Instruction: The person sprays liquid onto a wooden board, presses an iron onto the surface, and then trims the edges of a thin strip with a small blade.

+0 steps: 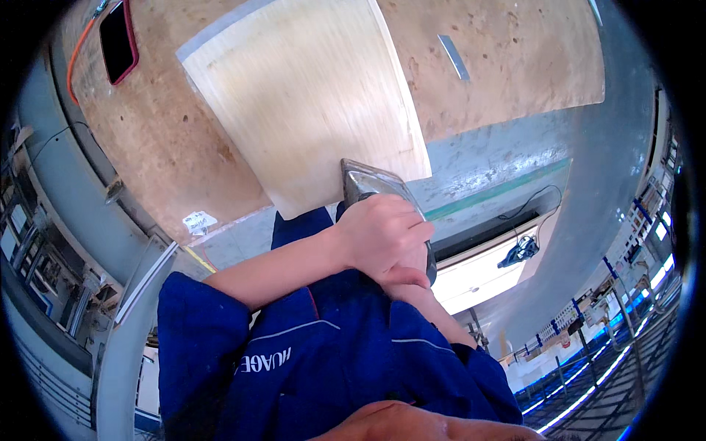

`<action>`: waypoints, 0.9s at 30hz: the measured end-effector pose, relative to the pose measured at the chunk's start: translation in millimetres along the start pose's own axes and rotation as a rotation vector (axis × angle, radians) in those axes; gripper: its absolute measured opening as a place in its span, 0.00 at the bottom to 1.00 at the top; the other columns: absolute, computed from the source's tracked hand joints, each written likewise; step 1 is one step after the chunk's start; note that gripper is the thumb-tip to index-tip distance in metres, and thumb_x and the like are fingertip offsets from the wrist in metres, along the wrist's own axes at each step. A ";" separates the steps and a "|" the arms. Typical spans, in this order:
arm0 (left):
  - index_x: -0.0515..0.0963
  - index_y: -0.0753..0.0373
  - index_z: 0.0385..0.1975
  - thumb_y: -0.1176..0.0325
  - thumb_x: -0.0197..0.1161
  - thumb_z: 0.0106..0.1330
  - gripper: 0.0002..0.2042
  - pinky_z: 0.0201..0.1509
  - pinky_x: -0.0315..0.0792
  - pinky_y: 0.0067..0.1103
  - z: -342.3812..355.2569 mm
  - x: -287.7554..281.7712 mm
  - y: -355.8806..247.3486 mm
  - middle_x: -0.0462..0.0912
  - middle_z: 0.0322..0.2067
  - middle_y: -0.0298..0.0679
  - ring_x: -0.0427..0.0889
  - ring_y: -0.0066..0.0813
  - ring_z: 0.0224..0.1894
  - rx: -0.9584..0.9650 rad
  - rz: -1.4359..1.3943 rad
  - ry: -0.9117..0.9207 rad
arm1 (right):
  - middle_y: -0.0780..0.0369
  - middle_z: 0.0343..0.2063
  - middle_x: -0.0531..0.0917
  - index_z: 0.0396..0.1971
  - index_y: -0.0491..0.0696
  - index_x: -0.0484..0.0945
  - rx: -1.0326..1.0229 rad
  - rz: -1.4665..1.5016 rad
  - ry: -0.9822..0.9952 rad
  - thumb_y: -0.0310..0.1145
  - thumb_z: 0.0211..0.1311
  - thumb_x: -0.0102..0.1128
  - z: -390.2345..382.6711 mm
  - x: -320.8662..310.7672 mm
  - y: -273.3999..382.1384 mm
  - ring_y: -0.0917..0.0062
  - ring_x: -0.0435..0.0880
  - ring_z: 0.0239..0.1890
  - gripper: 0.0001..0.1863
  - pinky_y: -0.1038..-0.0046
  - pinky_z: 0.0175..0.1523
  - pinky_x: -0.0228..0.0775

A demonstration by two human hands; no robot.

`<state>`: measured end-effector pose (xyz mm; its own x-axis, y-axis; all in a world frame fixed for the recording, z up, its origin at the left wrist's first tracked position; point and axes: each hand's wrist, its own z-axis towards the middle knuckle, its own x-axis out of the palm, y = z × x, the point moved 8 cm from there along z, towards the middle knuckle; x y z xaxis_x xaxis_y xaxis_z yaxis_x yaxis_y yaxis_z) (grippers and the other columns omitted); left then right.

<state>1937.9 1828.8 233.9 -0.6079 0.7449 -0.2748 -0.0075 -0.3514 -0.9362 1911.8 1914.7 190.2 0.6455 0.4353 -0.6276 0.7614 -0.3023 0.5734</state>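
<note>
A pale, thin wood sheet (301, 95) lies across the speckled brown board (147, 147). A metal iron-like tool (368, 176) reaches onto the sheet's near edge, its tip on or just over it. My left hand (379, 235) is closed over the tool's upper handle area, covering much of it. My right hand (406, 278) is also closed at the tool, below and partly under the left, its fingers mostly hidden.
A red-cased phone (118, 44) and an orange hose (73, 66) lie at upper left. A small metal strip (454, 57) rests right of the sheet. Black cable bundle (518, 251) sits at right, near a grey curved surface (603, 184).
</note>
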 end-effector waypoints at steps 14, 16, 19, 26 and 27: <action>0.70 0.63 0.14 0.36 0.50 0.54 0.30 0.21 0.67 0.31 46.0 36.4 4.4 0.70 0.10 0.44 0.73 0.44 0.17 0.063 0.046 0.080 | 0.58 0.25 0.76 0.30 0.48 0.76 0.101 0.130 -0.199 0.34 0.46 0.56 0.4 -48.9 -35.4 0.62 0.77 0.29 0.10 0.64 0.29 0.67; 0.68 0.62 0.16 0.38 0.51 0.54 0.28 0.20 0.66 0.33 60.2 44.5 2.4 0.69 0.10 0.44 0.73 0.46 0.16 0.043 0.034 0.206 | 0.58 0.26 0.77 0.30 0.48 0.75 0.157 0.137 -0.257 0.34 0.46 0.56 -4.5 -59.3 -34.7 0.62 0.77 0.29 0.10 0.64 0.29 0.67; 0.67 0.62 0.14 0.38 0.49 0.56 0.28 0.18 0.65 0.33 70.7 40.8 13.4 0.68 0.08 0.45 0.73 0.47 0.16 -0.055 0.024 0.147 | 0.58 0.26 0.77 0.30 0.48 0.75 0.137 0.133 -0.258 0.34 0.46 0.56 6.9 -65.9 -32.5 0.62 0.77 0.29 0.10 0.64 0.29 0.67; 0.68 0.62 0.16 0.39 0.47 0.57 0.28 0.19 0.67 0.32 36.5 6.8 9.2 0.70 0.09 0.45 0.74 0.46 0.16 -0.060 0.067 0.079 | 0.58 0.27 0.77 0.31 0.48 0.75 0.149 0.105 -0.221 0.34 0.47 0.56 13.9 -50.6 -2.9 0.63 0.77 0.30 0.10 0.64 0.30 0.67; 0.68 0.63 0.17 0.39 0.47 0.57 0.28 0.19 0.68 0.32 30.9 2.4 7.7 0.70 0.09 0.45 0.74 0.46 0.16 -0.055 0.088 0.059 | 0.58 0.27 0.77 0.31 0.48 0.75 0.148 0.099 -0.209 0.33 0.47 0.56 14.5 -46.7 2.0 0.63 0.77 0.30 0.10 0.64 0.30 0.67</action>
<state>1911.9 1810.3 232.8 -0.5565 0.7450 -0.3678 0.0888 -0.3868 -0.9179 1884.1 1881.5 213.1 0.7037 0.2180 -0.6762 0.6847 -0.4619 0.5637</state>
